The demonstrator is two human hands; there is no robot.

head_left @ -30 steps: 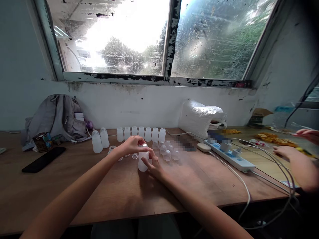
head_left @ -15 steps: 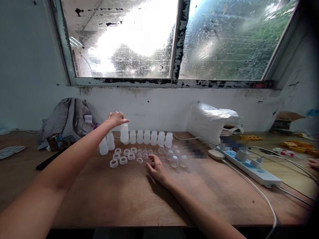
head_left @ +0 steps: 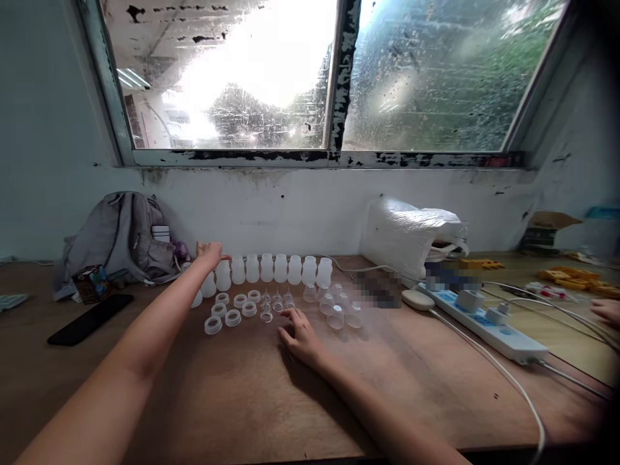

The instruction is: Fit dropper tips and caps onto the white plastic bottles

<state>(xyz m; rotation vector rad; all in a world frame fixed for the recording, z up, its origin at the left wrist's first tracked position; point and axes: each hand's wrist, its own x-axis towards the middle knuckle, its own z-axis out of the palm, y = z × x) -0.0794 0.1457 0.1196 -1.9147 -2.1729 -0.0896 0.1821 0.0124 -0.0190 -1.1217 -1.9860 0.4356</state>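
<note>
My left hand [head_left: 209, 255] reaches over the left part of a row of frosted white bottles. Its thumb side lies at the top of one bottle [head_left: 223, 276] that stands upright in the row; the fingertips are partly hidden. My forearm covers part of the leftmost bottles. My right hand [head_left: 301, 337] rests on the table, fingers loosely apart, holding nothing. Just left of it stand small clear nipples [head_left: 266, 316]. Further left lie several translucent collar rings [head_left: 233, 318]. Clear domed caps [head_left: 335, 319] stand to its right.
A black phone [head_left: 91, 320], a small box [head_left: 91, 284] and a grey backpack [head_left: 119, 236] are at the left. A white bag [head_left: 407, 239] leans by the wall. A power strip [head_left: 484, 326] with cables lies right. Another person's hand [head_left: 606, 312] shows at the right edge.
My left hand has moved left and down, lowering the bottle from above the row into the gap at its left part. My right hand stays in place. The view has shifted slightly.
</note>
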